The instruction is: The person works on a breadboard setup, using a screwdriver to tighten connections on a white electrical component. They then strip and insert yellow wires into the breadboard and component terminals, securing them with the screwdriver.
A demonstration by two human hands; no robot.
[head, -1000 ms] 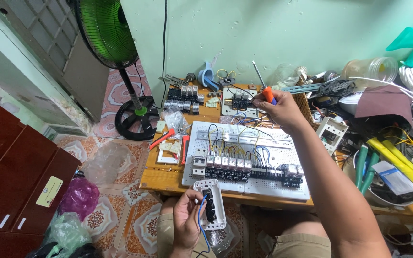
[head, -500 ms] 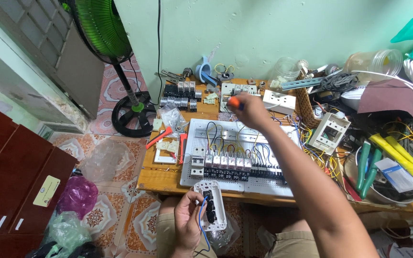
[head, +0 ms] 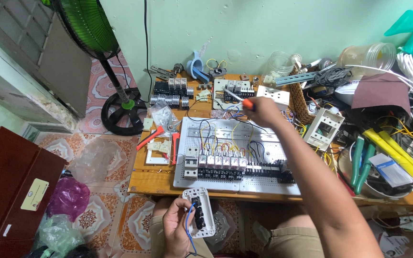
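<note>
A white socket plate (head: pixel 200 211) trails a blue wire (head: pixel 189 229). The screwdriver (head: pixel 239 99) has an orange handle. A white perforated panel (head: pixel 235 148) carries yellow and blue wiring on a brown wooden table (head: pixel 149 179).

Right arm outstretched, hand (head: pixel 264 109) closed; left hand (head: pixel 177 231) low, closed.

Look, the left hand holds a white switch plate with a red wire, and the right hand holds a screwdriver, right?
Almost. The wire is blue, not red, as the head view shows. The left hand does hold the white switch plate, and the right hand does hold a screwdriver.
</note>
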